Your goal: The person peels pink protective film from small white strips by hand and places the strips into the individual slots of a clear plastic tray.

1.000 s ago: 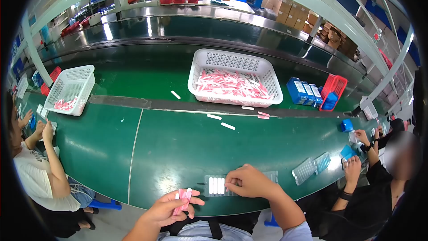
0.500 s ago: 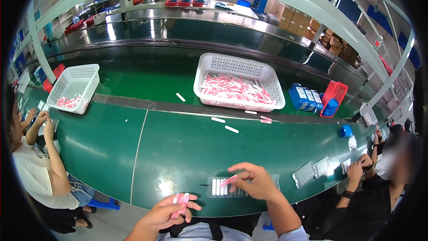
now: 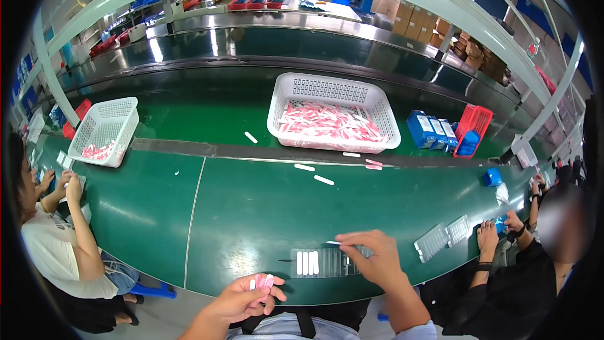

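My left hand point(image 3: 250, 297) is closed around several small flat pink-and-white strips point(image 3: 264, 284) with rounded ends, near the table's front edge. My right hand point(image 3: 372, 253) pinches one strip point(image 3: 333, 243), seen nearly edge-on, between thumb and fingers. It is held above a clear plastic tray point(image 3: 330, 264) with narrow slots. Several white strips point(image 3: 307, 262) lie side by side in the tray's left slots. Part of the tray's right side is hidden behind my right hand.
A white basket point(image 3: 277, 131) full of pink and white strips stands ahead, with a few loose strips point(image 3: 324, 180) before it. Blue packs point(image 3: 423, 129) and a red basket point(image 3: 473, 127) stand right of it. Clear trays point(image 3: 431, 243) lie to the right. Co-workers sit on both sides.
My right hand has lifted slightly away from the filled slots; the strip in it now shows edge-on instead of pink. The row of white strips shows more fully. The right co-worker's hands now hold something blue.
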The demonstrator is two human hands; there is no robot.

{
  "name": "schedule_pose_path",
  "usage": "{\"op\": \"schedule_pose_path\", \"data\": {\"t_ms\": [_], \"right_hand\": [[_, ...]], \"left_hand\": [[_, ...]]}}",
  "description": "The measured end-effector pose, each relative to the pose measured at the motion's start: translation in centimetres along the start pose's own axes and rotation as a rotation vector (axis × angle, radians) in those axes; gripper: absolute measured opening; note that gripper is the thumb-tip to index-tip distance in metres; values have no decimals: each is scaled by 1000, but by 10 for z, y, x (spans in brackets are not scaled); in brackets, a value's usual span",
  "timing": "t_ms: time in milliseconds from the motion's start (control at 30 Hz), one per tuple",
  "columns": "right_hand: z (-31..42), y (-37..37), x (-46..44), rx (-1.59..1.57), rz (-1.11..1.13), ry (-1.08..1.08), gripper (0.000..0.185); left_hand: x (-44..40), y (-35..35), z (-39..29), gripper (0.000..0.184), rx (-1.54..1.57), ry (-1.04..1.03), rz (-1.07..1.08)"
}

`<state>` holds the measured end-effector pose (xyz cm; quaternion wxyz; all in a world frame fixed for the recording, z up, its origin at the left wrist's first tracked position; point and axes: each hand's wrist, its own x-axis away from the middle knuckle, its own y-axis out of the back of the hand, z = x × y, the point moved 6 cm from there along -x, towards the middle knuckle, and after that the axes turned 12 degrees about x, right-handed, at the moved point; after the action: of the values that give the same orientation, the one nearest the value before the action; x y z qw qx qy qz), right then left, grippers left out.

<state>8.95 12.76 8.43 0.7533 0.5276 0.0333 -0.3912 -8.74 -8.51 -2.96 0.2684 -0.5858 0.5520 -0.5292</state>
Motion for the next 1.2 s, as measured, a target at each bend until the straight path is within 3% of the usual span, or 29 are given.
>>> {"op": "schedule_pose_path", "data": {"t_ms": [133,200,300,433,533,667,733,833,900,967,1000,1133,1200], "right_hand": [[-15,-9,27,60,22,-116,7],[8,-26,42,229,35,221,12],[15,-39,47,395,107,248,20],[29,-36,50,298,260,177,31],[31,-41,60,255,497,100,45],[26,-37,60,316,428,42,55],[26,-47,63,203,809,25,65],[23,-38,50,160,887,-115,64],[14,-42,46,200,777,-140,58],[13,-26,31,32,353,-248,41],[19,-21,26,-44,273,-236,35],[39,-36,23,-167,256,-115,34],[56,-55,31,-437,521,-89,21]], "left_hand": [[4,1,-1,35,-23,8,32],[2,0,1,35,-36,22,15],[-2,-8,1,36,-28,29,-6],[-7,-23,-3,37,-21,4,16],[-8,-20,-1,38,-26,20,19],[-7,-20,1,42,5,30,2],[-9,-23,2,43,23,36,2],[-6,-27,6,43,12,46,-16],[-5,-25,8,43,-43,52,-3],[-5,-23,8,42,-64,55,-9],[-6,-24,9,40,-78,55,-12],[-14,-35,15,35,-198,80,-51],[-18,-29,21,33,-240,37,-22]]}}
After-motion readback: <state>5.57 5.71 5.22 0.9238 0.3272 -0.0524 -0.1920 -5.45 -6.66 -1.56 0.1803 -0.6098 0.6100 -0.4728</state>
